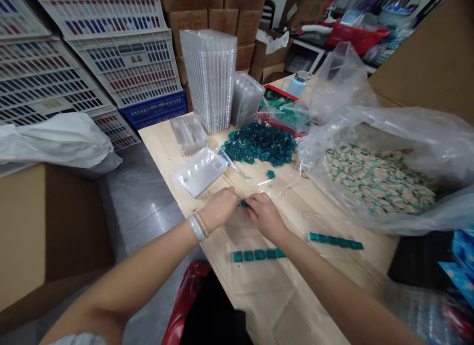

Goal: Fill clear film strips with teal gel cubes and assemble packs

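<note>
Left to right: the tray [198, 179] lies left of centre; the left hand [222, 206], fingers curled, is beside the teal piece [244, 203] at centre, and whether it too grips cannot be told; the row [259, 255] of teal blocks lies below and the pile [259, 143] above; the right hand [265, 215] pinches the piece; the strip [335, 240] lies lower right of centre. Good handling here probably calls for a light, even pinch on the piece's edges and a right forearm [320, 270] held high enough not to brush the row.
</note>
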